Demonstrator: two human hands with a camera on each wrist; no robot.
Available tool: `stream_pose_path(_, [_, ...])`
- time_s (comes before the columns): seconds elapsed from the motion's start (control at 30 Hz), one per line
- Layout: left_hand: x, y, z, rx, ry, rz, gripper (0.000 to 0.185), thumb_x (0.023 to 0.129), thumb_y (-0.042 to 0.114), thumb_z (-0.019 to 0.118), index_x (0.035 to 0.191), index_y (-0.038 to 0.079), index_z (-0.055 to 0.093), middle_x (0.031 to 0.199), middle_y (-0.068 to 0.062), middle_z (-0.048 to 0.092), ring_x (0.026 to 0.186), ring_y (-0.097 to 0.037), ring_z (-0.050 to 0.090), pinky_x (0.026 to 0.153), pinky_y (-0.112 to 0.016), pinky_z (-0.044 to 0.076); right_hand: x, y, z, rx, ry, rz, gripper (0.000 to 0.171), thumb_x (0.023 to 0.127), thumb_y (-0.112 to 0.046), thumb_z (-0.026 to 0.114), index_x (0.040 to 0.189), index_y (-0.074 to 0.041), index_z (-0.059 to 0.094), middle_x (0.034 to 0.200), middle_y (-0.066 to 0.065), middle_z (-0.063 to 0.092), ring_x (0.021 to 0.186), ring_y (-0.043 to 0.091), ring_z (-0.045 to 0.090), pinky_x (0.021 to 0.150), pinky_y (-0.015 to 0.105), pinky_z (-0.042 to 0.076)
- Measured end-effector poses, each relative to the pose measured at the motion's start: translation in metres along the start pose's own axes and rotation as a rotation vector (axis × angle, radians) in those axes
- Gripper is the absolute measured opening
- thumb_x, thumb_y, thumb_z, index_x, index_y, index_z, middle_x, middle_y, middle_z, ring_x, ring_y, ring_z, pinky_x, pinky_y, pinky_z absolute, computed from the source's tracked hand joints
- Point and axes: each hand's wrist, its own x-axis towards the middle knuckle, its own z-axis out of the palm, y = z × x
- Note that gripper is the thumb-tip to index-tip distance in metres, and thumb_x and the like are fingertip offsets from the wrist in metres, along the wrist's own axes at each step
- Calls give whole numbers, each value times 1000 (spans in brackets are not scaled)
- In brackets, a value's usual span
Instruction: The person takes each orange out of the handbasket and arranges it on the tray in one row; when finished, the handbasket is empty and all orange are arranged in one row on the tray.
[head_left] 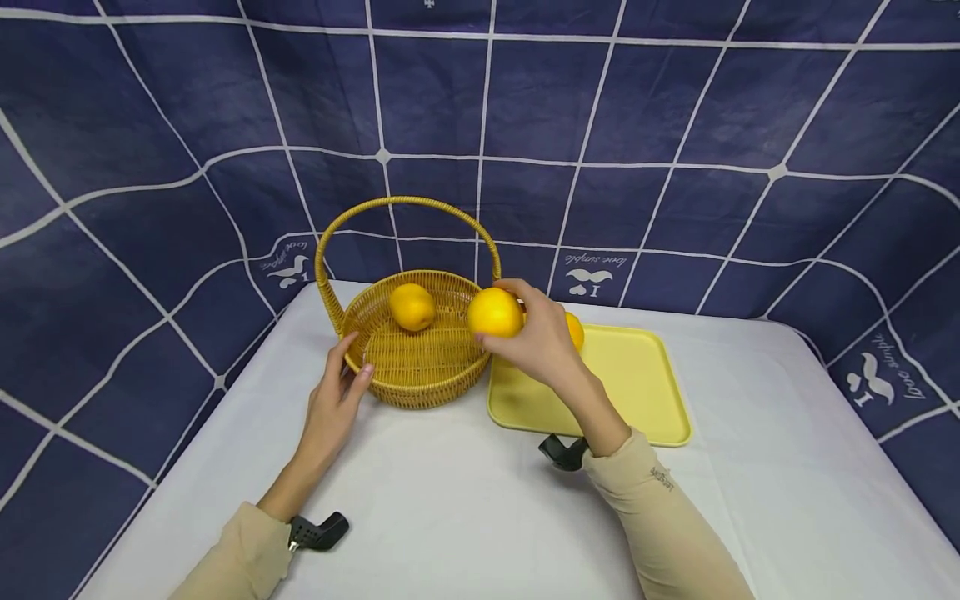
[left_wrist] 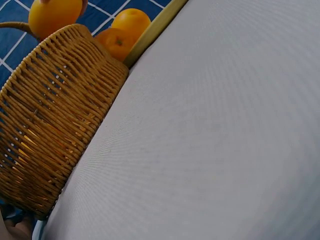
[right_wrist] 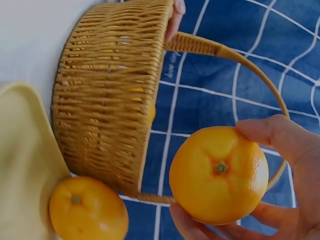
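Right fingers (right_wrist: 187, 224) curl about a smooth orange (right_wrist: 218, 175) while left fingers (head_left: 336, 360) hold a round woven basket (head_left: 423, 395).

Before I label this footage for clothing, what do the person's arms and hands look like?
The left sleeve and right sleeve are beige; the right has small dark lettering near its cuff. A black device juts from each wrist. The left hand and right hand are ungloved.

beige sleeves (head_left: 671, 521) — black wrist devices (head_left: 322, 532)
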Motion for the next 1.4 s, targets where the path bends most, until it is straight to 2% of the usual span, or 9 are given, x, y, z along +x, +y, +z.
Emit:
stream_pose_path(0.1, [-1, -1, 0, 2, 0, -6, 61, 112, 34, 53, 167, 22, 29, 174, -15, 25, 152, -46, 40, 122, -56, 41, -7, 4, -12, 7, 11, -1, 71, 78, -33, 89, 142, -19, 62, 132, 4, 70, 110, 28, 66, 95, 47, 55])
stream_pose_path(0.3, [0, -1, 1, -2, 0, -2, 61, 112, 34, 53, 167, 23, 29, 174, -15, 25, 151, -46, 40, 123, -55, 41, -20, 20, -40, -9, 66, 20, 72, 81, -30, 89, 146, -17, 60, 137, 7, 68, 117, 29, 67, 91, 50, 64])
stream_pose_path(0.47, [-1, -1, 1, 2, 7, -15, 61, 112, 34, 53, 167, 24, 29, 174, -13, 25, 152, -45, 39, 123, -54, 40, -20, 41, -59, -57, 131, 53, 72, 82, -27, 89, 146, -16, 60, 142, 11, 66, 119, 36, 67, 92, 54, 62])
stream_pose_path(0.6, [-2, 0, 1, -1, 2, -18, 61, 112, 34, 53, 167, 24, 28, 174, -14, 24, 153, -46, 38, 123, -55, 39, -18, 57, -73, -80, 166, 100, 71, 84, -27, 87, 147, -13, 58, 142, 16, 65, 120, 42, 66, 91, 57, 62])
stream_pose_path(0.83, [-2, 2, 1, 5, -3, -18, 61, 112, 35, 53, 167, 23, 28, 174, -16, 24, 152, -46, 39, 123, -55, 39, -20, 83, -85, -123, 204, 212, 71, 84, -26, 85, 146, -5, 57, 140, 23, 64, 119, 44, 62, 100, 58, 56])
stream_pose_path(0.97, [-2, 1, 1, 6, -2, -26, 62, 112, 35, 53, 167, 25, 28, 173, -16, 25, 151, -46, 40, 123, -55, 40, -20, 94, -85, -150, 183, 289, 73, 84, -27, 84, 147, -3, 56, 142, 26, 62, 122, 49, 55, 103, 62, 50])
stream_pose_path(1.13, [-3, -2, 1, 7, -2, -25, 62, 111, 36, 53, 167, 27, 28, 172, -18, 28, 151, -45, 41, 122, -52, 41, -19, 110, -79, -161, 113, 405, 76, 86, -28, 82, 150, 0, 50, 145, 30, 57, 129, 54, 47, 108, 65, 46])
stream_pose_path(1.27, [-2, -2, 1, 7, 4, -15, 62, 111, 36, 54, 167, 27, 28, 172, -18, 29, 151, -45, 41, 122, -52, 41, -18, 125, -72, -163, 40, 452, 79, 88, -30, 82, 152, 2, 47, 146, 33, 54, 133, 57, 42, 112, 65, 43])
stream_pose_path(1.4, [-1, -2, 0, 10, 4, -14, 62, 111, 36, 53, 167, 27, 28, 172, -17, 28, 152, -44, 40, 122, -53, 41, -19, 132, -68, -154, -13, 487, 82, 88, -33, 82, 152, 3, 46, 145, 34, 54, 132, 55, 43, 113, 63, 45])
